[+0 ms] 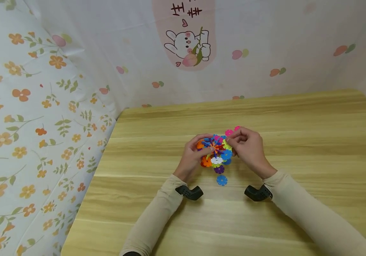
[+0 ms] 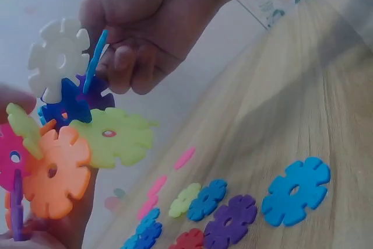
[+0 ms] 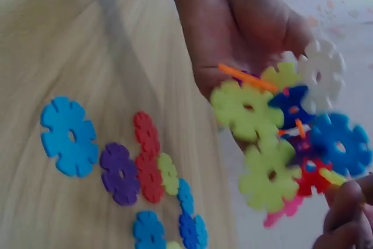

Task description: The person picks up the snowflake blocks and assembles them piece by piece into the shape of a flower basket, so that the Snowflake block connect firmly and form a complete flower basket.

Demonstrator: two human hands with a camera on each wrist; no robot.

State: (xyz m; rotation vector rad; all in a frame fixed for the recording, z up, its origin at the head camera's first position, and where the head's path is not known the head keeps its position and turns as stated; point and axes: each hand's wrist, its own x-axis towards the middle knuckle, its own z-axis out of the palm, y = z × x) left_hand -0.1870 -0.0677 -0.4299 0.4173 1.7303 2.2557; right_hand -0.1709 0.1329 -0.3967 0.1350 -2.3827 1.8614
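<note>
In the head view my left hand [image 1: 190, 156] grips a cluster of joined, notched plastic discs, among them an orange disc [image 2: 57, 173] and a white disc [image 2: 60, 56]. The cluster hangs above the table, with its discs at many angles. From the right, my right hand [image 1: 251, 147] reaches the cluster's edge. The right wrist view has its fingertips pinching a yellow disc [image 3: 332, 178] seen nearly edge-on, close beside a blue disc [image 3: 341, 144]; whether the yellow one is joined to the cluster, I cannot tell. The left palm [image 3: 233, 33] is partly hidden behind the discs.
Loose discs lie on the wooden table [image 1: 314, 149] below the hands: a light blue disc [image 1: 222, 180] nearest me, a purple disc [image 1: 219, 169], and several red, yellow, blue and pink ones. A patterned cloth [image 1: 132, 46] hangs behind and at the left.
</note>
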